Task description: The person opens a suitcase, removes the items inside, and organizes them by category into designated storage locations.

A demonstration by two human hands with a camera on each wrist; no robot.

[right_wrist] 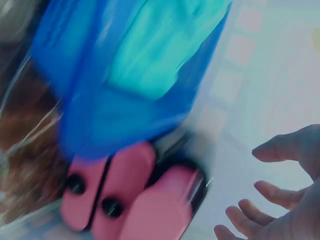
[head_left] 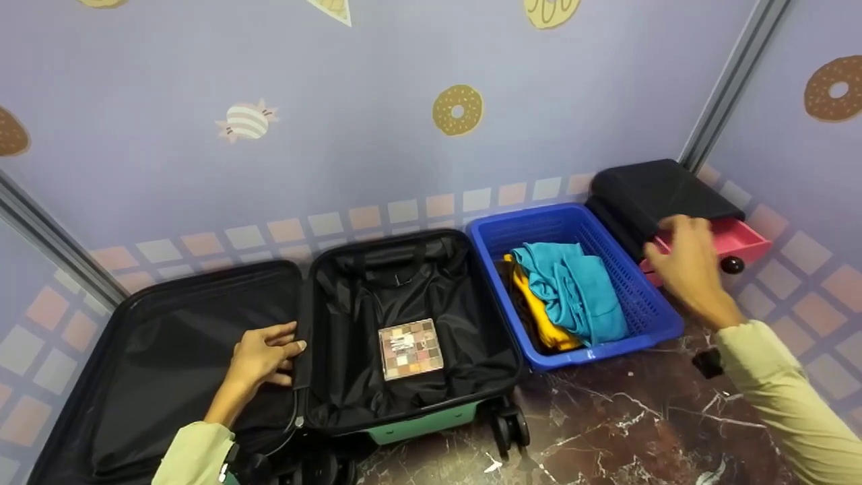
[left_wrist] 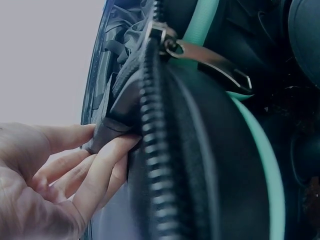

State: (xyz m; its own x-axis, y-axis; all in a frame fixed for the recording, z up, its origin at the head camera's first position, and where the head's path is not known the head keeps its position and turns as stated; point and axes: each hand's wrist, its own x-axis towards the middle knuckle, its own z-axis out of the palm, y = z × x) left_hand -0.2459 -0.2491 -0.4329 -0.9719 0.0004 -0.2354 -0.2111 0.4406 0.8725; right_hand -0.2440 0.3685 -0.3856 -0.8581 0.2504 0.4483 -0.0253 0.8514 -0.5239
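An open black-lined suitcase (head_left: 343, 397) with a green outer shell lies on the floor. My left hand (head_left: 262, 353) is at the seam between its halves; in the left wrist view, thumb and fingers pinch the dark fabric edge (left_wrist: 112, 125) beside the zipper (left_wrist: 155, 150). An eyeshadow palette (head_left: 411, 349) lies in the right half. My right hand (head_left: 693, 263), blurred and holding nothing, hovers by a black cabinet (head_left: 660, 192) with a pulled-out pink drawer (head_left: 737, 239). In the right wrist view its fingers (right_wrist: 277, 192) are spread and slightly bent.
A blue basket (head_left: 491, 269) stands between suitcase and cabinet, with folded turquoise cloth (head_left: 579, 296) and yellow cloth (head_left: 542, 313) inside. Suitcase wheels (head_left: 510, 428) stick out at the front over the dark marble-patterned floor (head_left: 606, 424). A lilac wall (head_left: 337, 155) rises behind.
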